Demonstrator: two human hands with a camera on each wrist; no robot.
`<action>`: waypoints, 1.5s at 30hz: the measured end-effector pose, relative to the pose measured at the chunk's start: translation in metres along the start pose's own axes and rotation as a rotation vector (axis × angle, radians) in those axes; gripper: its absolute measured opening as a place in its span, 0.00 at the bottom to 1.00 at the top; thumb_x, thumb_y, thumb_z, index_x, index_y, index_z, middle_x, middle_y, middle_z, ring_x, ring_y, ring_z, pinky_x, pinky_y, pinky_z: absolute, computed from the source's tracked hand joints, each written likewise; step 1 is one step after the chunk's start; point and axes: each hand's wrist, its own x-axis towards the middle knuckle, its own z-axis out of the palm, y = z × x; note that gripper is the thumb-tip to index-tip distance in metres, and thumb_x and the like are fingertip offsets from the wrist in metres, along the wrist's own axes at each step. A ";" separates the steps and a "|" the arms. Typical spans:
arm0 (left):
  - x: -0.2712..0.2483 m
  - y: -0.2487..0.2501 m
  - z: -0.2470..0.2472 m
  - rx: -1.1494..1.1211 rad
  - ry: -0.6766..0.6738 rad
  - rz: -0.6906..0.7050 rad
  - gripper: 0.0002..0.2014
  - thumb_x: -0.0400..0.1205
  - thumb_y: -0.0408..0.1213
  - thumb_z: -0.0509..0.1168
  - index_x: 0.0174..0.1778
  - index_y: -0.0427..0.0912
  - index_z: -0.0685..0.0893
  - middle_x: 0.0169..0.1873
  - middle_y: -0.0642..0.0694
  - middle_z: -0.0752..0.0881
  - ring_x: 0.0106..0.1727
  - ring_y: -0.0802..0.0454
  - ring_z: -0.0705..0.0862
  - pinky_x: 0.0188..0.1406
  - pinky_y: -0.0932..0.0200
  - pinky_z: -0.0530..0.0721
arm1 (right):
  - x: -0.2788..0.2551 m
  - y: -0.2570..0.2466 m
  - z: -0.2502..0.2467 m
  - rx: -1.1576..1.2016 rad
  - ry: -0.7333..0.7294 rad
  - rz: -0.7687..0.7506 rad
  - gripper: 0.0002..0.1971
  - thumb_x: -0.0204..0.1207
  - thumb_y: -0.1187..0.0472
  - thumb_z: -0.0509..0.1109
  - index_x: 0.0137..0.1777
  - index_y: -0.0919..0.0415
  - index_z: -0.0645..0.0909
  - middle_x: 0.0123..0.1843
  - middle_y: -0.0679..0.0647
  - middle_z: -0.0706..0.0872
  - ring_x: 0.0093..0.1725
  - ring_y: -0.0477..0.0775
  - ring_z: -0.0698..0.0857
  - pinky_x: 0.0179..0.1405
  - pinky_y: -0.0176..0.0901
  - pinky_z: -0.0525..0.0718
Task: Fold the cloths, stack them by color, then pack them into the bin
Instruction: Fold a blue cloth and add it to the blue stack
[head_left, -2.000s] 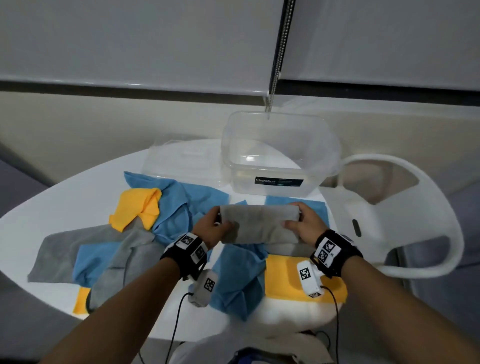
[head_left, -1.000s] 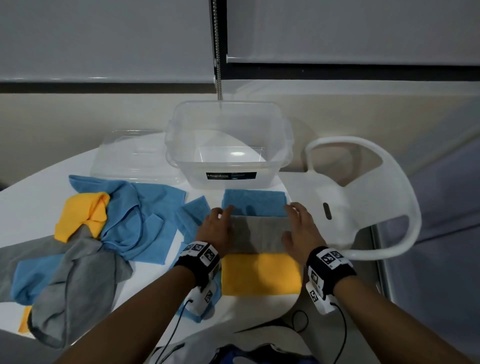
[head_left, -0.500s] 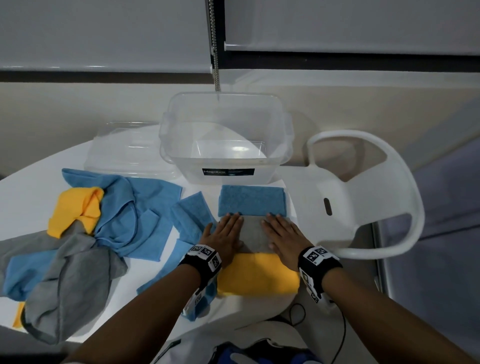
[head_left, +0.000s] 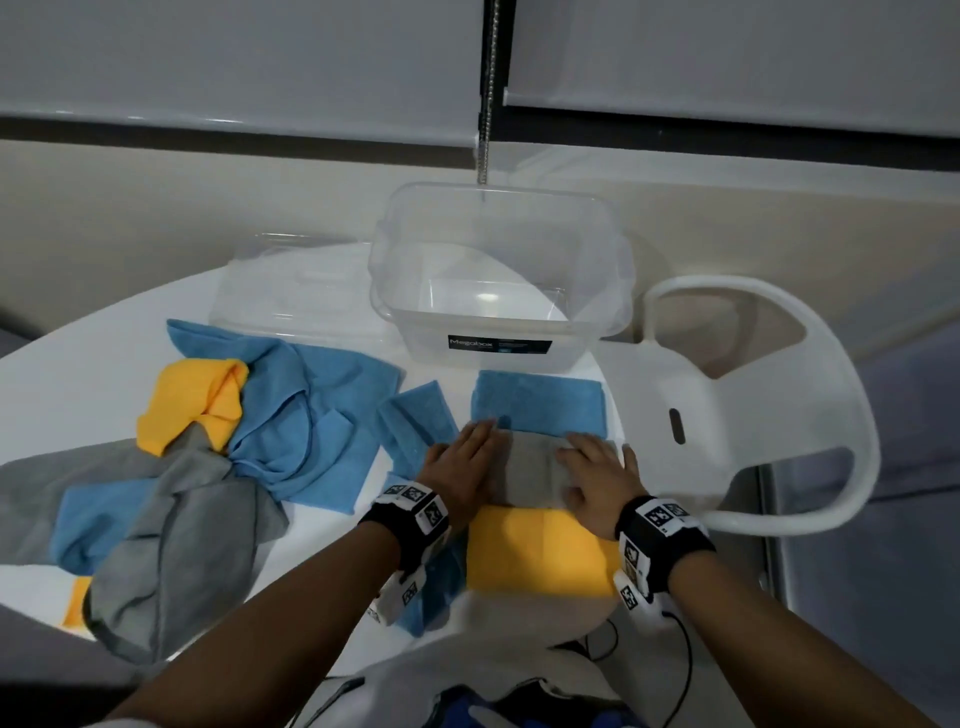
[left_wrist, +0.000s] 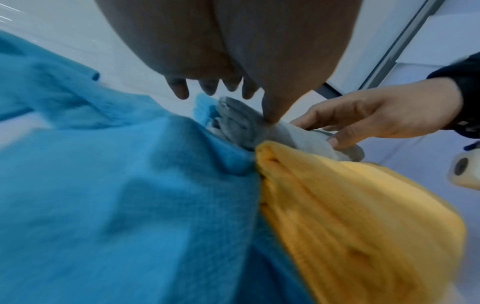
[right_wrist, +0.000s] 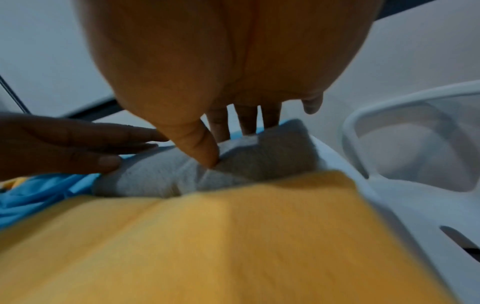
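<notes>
Centre frame, I see folded grey cloth (head_left: 527, 475) lying long axis left-right under both palms: left hand (head_left: 462, 465), right hand (head_left: 597, 480), fingers flat, gripping nothing; bin (head_left: 498, 332) above.

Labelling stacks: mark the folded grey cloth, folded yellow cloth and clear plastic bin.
folded grey cloth (head_left: 527, 478), head view, bare middle between the hands.
folded yellow cloth (head_left: 540, 553), head view, top face centre.
clear plastic bin (head_left: 498, 344), head view, front wall label.

The head camera looks forward and down across the tabletop (head_left: 104, 332); both wrist cameras sit close, sharing the folded grey cloth (head_left: 530, 473) (left_wrist: 298, 137) (right_wrist: 259, 162).
</notes>
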 end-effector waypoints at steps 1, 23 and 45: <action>-0.006 -0.010 -0.003 -0.030 0.045 -0.044 0.33 0.85 0.47 0.55 0.84 0.51 0.48 0.85 0.50 0.42 0.85 0.48 0.46 0.79 0.39 0.56 | 0.001 -0.007 -0.005 -0.005 0.040 -0.009 0.30 0.78 0.53 0.61 0.82 0.48 0.62 0.86 0.49 0.54 0.85 0.56 0.52 0.81 0.65 0.45; -0.115 -0.145 0.035 -0.607 -0.034 -0.186 0.34 0.76 0.43 0.72 0.77 0.49 0.66 0.66 0.46 0.72 0.54 0.52 0.80 0.59 0.66 0.75 | 0.012 -0.239 0.015 0.099 -0.051 0.095 0.13 0.72 0.50 0.68 0.55 0.52 0.81 0.54 0.55 0.88 0.55 0.61 0.86 0.49 0.47 0.84; -0.156 -0.140 -0.144 -0.936 0.294 0.079 0.15 0.75 0.47 0.76 0.52 0.44 0.84 0.42 0.51 0.88 0.43 0.56 0.86 0.44 0.60 0.84 | 0.007 -0.257 -0.147 0.859 0.542 -0.283 0.09 0.77 0.48 0.69 0.42 0.51 0.79 0.38 0.58 0.86 0.40 0.63 0.84 0.41 0.57 0.83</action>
